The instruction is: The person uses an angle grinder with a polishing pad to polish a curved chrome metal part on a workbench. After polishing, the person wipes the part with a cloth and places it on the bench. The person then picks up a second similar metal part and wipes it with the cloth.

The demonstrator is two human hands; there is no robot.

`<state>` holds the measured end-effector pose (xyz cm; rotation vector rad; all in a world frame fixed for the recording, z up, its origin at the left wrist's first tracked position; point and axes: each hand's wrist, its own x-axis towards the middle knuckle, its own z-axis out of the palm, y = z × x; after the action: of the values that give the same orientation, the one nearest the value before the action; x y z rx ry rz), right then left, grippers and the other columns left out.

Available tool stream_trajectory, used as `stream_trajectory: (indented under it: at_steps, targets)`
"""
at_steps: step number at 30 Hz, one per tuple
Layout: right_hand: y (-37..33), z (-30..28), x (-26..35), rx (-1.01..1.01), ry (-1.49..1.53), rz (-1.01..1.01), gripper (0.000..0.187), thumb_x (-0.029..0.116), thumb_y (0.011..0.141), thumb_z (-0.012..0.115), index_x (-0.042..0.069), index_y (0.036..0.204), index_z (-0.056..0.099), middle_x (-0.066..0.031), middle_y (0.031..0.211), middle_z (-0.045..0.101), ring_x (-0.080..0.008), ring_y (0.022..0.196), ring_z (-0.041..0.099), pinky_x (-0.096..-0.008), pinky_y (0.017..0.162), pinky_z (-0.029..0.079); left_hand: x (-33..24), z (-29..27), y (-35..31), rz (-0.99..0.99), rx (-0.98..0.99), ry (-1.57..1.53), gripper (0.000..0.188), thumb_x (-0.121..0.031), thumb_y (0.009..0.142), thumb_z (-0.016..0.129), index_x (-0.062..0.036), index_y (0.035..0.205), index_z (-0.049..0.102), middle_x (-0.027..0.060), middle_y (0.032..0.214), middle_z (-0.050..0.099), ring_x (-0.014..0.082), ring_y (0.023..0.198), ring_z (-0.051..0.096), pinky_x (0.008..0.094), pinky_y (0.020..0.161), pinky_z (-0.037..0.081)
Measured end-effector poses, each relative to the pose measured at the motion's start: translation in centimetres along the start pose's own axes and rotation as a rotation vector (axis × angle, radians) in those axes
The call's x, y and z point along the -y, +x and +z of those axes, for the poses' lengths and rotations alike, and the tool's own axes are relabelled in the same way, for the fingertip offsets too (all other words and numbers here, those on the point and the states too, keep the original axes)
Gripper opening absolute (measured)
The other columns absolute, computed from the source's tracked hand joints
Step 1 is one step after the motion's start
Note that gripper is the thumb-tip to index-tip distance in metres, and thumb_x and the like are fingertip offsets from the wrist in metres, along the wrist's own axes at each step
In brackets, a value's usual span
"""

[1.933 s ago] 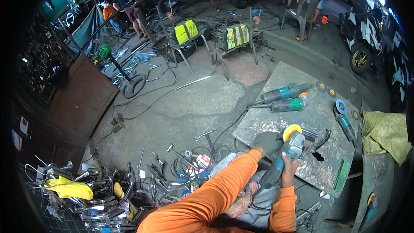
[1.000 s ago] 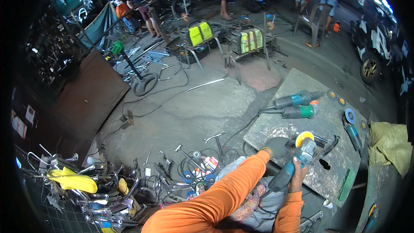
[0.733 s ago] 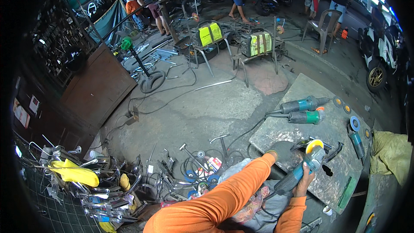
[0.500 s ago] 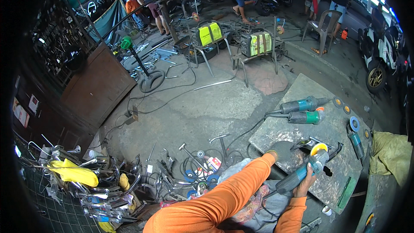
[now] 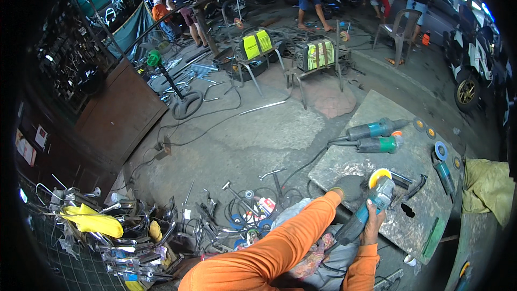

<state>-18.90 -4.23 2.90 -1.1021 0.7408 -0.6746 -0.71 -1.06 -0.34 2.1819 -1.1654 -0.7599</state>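
The bare right hand is wrapped round the body of a teal and grey angle grinder, thumb along its upper side; the left hand, in a dark grey fabric glove, lies at the near edge of a scuffed grey tabletop, its fingertips largely hidden beside the disc; how far that grip is closed, and whether it has hold of anything, cannot be told.

The grinder is over the near side of the tabletop, its round yellow disc just beside the glove and close to a dark metal tube; whether disc and tube touch, or the disc spins, is not discernible.

Principal hazard: glove contact, likely if the grinder kicks or the left hand slips; loose fabric could be drawn in. Second: the tube could skid, no clamp being visible; a nearby black curved bracket could be struck, or catch at the ragged hole. Third: one-handed control offers little resistance to a jerk; the patterned pink cloth near the grinder's rear end could snag; the uncovered right hand appears exposed to sparks.
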Motion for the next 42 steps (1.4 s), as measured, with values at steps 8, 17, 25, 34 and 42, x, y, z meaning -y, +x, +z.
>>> stream_trajectory:
  at_steps: [8, 17, 25, 34, 42]
  targets:
    - [0.1, -0.2, 0.5, -0.053, 0.099, -0.002, 0.036, 0.025, 0.090, 0.077, 0.004, 0.115, 0.062, 0.0001, 0.096, 0.059, -0.0115, 0.084, 0.055, -0.0292, 0.077, 0.045, 0.0, -0.1, -0.1, 0.001, -0.013, 0.008, 0.045, -0.031, 0.086, 0.069, -0.0035, 0.121, 0.071, 0.0257, 0.121, 0.070, 0.0421, 0.112, 0.068, 0.0489, 0.098, 0.053]
    - [0.5, -1.2, 1.7, -0.163, 0.181, -0.025, 0.035, 0.031, 0.092, 0.075, 0.005, 0.112, 0.062, -0.0018, 0.094, 0.058, -0.0129, 0.082, 0.057, -0.0318, 0.073, 0.048, 0.8, 0.8, 0.5, 0.014, -0.038, 0.010, 0.049, -0.040, 0.085, 0.071, -0.0050, 0.119, 0.072, 0.0261, 0.118, 0.071, 0.0431, 0.109, 0.068, 0.0497, 0.095, 0.053]
    - [0.2, -0.6, 1.8, -0.141, 0.068, -0.045, 0.038, 0.030, 0.091, 0.076, 0.004, 0.115, 0.063, -0.0019, 0.095, 0.060, -0.0132, 0.082, 0.058, -0.0299, 0.074, 0.047, -0.6, -0.4, -0.6, 0.017, -0.028, 0.033, 0.039, -0.028, 0.088, 0.063, -0.0045, 0.119, 0.070, 0.0241, 0.118, 0.071, 0.0417, 0.110, 0.068, 0.0494, 0.096, 0.052]
    - [0.3, 0.9, 1.5, 0.050, -0.060, -0.046, 0.031, 0.023, 0.088, 0.078, 0.004, 0.108, 0.066, 0.0011, 0.093, 0.061, -0.0092, 0.079, 0.054, -0.0276, 0.071, 0.045, -1.0, -1.0, -0.8, -0.029, 0.028, 0.001, 0.040, -0.025, 0.087, 0.065, -0.0046, 0.121, 0.069, 0.0235, 0.118, 0.071, 0.0405, 0.112, 0.067, 0.0493, 0.096, 0.052]
    - [1.0, -0.3, 1.2, -0.041, 0.068, -0.034, 0.039, 0.029, 0.091, 0.077, 0.004, 0.117, 0.063, 0.0000, 0.098, 0.060, -0.0113, 0.085, 0.056, -0.0286, 0.077, 0.046, -0.4, -0.3, -0.5, 0.024, -0.036, 0.031, 0.039, -0.022, 0.087, 0.065, -0.0032, 0.121, 0.070, 0.0254, 0.122, 0.069, 0.0415, 0.115, 0.066, 0.0480, 0.100, 0.052]
